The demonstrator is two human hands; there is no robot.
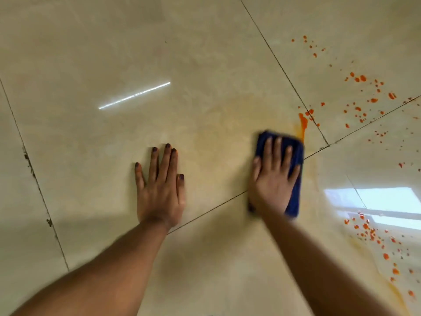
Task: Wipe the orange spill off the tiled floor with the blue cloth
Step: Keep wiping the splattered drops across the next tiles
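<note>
My right hand (273,176) lies flat on the folded blue cloth (296,179), pressing it against the beige tiled floor (91,53). The cloth's far edge touches an orange streak (303,124) just beyond it. Orange drops (362,78) are scattered over the tiles to the far right, and more drops (373,233) lie at the near right. A faint yellowish smear (218,133) tints the tile between my hands. My left hand (161,185) rests flat on the floor with fingers spread, holding nothing.
Dark grout lines (287,74) cross the glossy tiles. A bright strip of light (134,95) reflects at the centre left, and a window reflection (385,201) shines at the right.
</note>
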